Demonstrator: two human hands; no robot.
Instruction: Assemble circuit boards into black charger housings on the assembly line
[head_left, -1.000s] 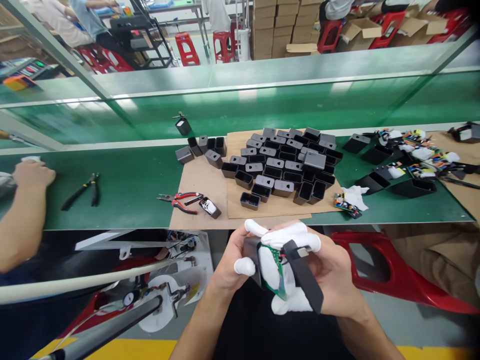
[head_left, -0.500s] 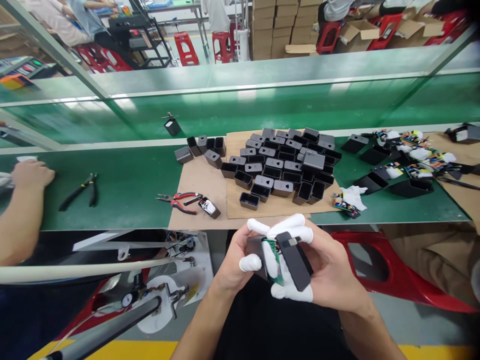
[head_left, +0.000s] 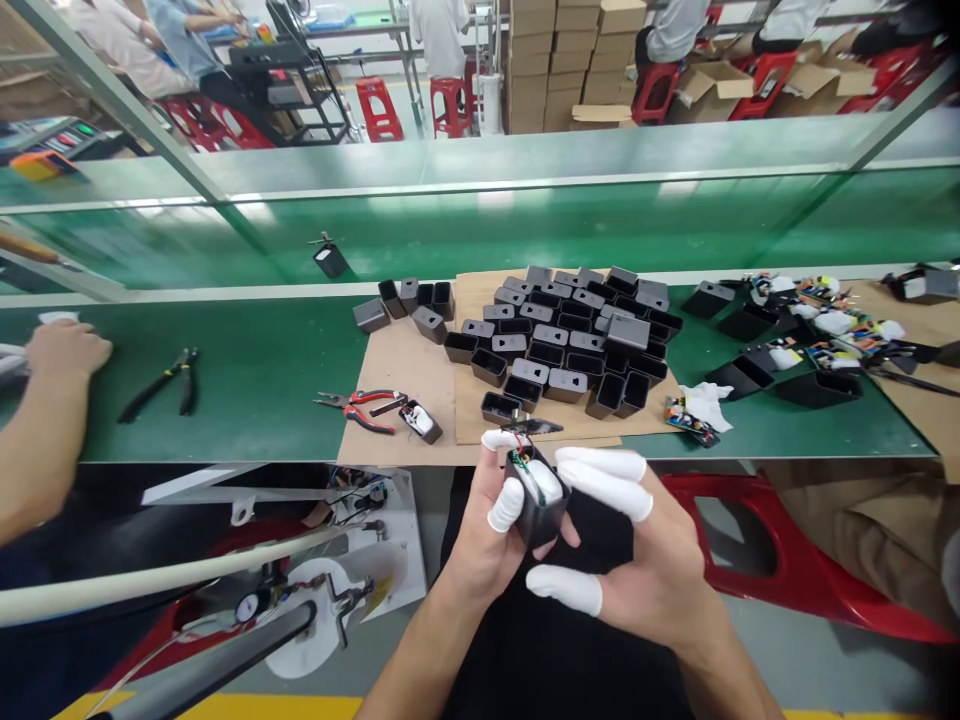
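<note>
My left hand (head_left: 484, 530) is wrapped round a black charger housing (head_left: 541, 518) in front of my body. A green circuit board and white padding sit inside its open top. The dark end cap (head_left: 536, 427) stands off the far side, joined by thin wires. White finger cots cover fingertips on both hands. Just right of the housing, my right hand (head_left: 660, 560) is open, thumb and fingers apart, with nothing in it. Beyond on the bench lie red-handled pliers (head_left: 360, 402) beside another filled housing (head_left: 420, 421).
Several empty black housings (head_left: 547, 352) cover the cardboard (head_left: 420, 452). Circuit boards with wires (head_left: 832, 322) are heaped at right. Black-handled cutters (head_left: 161, 385) lie at left near a co-worker's hand (head_left: 69, 347). A red stool (head_left: 795, 570) stands to my right.
The circuit board has gone down into the housing in my left hand. My right hand has let go of the end cap and opened, moving right. The cap now stands at the far side.
</note>
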